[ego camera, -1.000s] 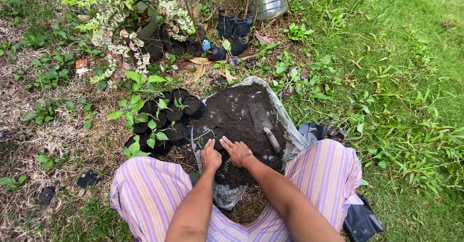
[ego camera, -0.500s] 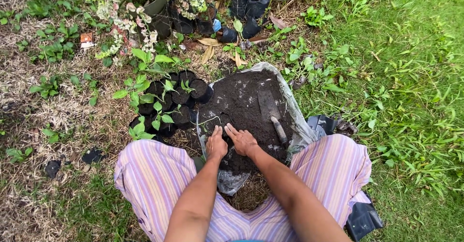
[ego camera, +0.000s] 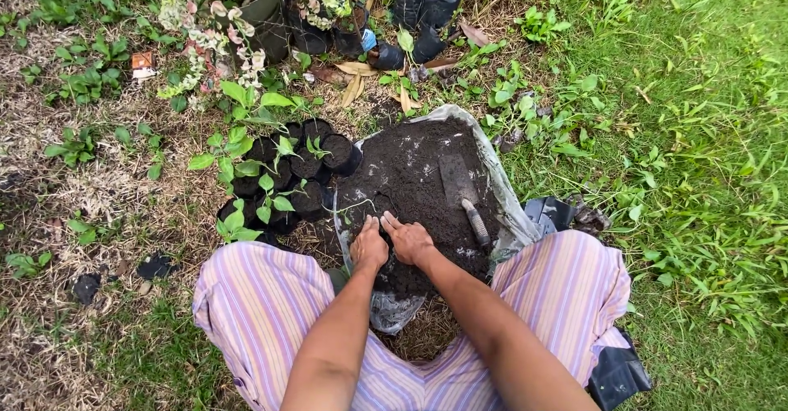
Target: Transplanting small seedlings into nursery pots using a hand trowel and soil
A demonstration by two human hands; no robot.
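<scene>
A heap of dark soil [ego camera: 410, 165] lies on a grey plastic sack [ego camera: 501, 189] spread on the ground between my knees. Both my hands rest side by side on the near part of the heap. My left hand [ego camera: 369, 245] is curled, its fingertips pushed down into the soil, and what is under it is hidden. My right hand [ego camera: 408, 240] touches it, fingers apart and flat on the soil. A thin green seedling [ego camera: 355, 211] stands just beyond my left fingertips. A small trowel [ego camera: 464, 194] lies on the heap to the right of my hands.
Several small black nursery bags with green seedlings [ego camera: 283, 183] stand close together left of the sack. Larger black pots with variegated plants [ego camera: 271, 9] are at the top. Black empty bags [ego camera: 616, 374] lie by my right knee. Grass is on the right, dry straw on the left.
My hands have stayed on the near soil and drawn closer together. The view has shifted slightly, so the ground scene sits a little higher.
</scene>
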